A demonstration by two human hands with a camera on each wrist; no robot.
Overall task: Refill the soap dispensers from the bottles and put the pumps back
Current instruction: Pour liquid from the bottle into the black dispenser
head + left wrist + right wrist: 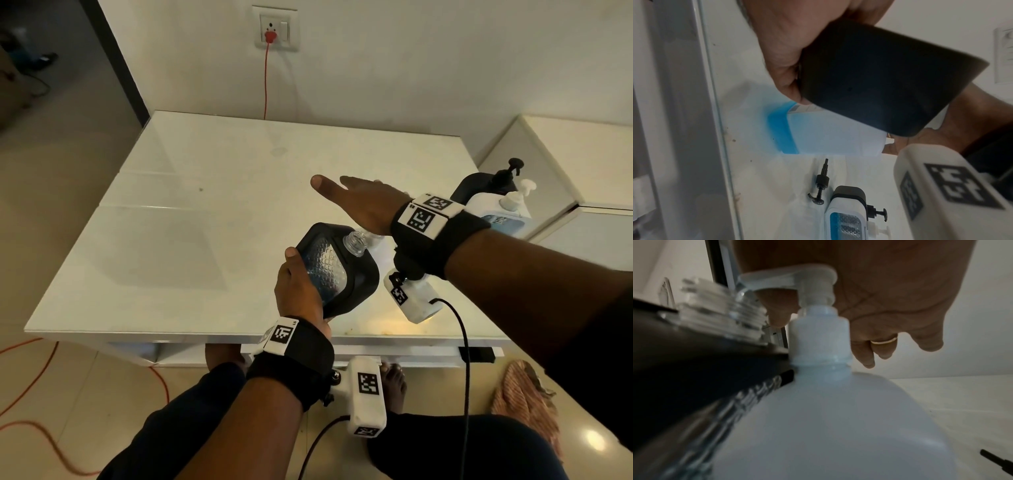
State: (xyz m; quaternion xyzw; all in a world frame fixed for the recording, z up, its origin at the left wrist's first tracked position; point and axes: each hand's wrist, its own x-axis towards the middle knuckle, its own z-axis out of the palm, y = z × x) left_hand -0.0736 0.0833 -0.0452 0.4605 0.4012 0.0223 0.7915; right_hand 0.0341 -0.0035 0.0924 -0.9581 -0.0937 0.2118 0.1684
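Observation:
My left hand (298, 287) grips a black-framed clear dispenser (337, 267) and tilts it, so its open threaded neck (356, 243) lies against the white pump bottle (828, 418). My right hand (359, 202) lies flat, palm down, on that bottle's white pump head (797, 277), with the nozzle over the dispenser's neck (721, 309). In the left wrist view the bottle (818, 134) holds a layer of blue soap. A loose black pump (821, 186) lies on the table near the front edge.
At the table's right end stand a second black dispenser with its black pump (503, 178) and another white pump bottle (507, 205). The white glass-topped table (205, 205) meets the wall; a low white cabinet (565, 154) is to its right. A red cable (266, 85) hangs from the wall socket.

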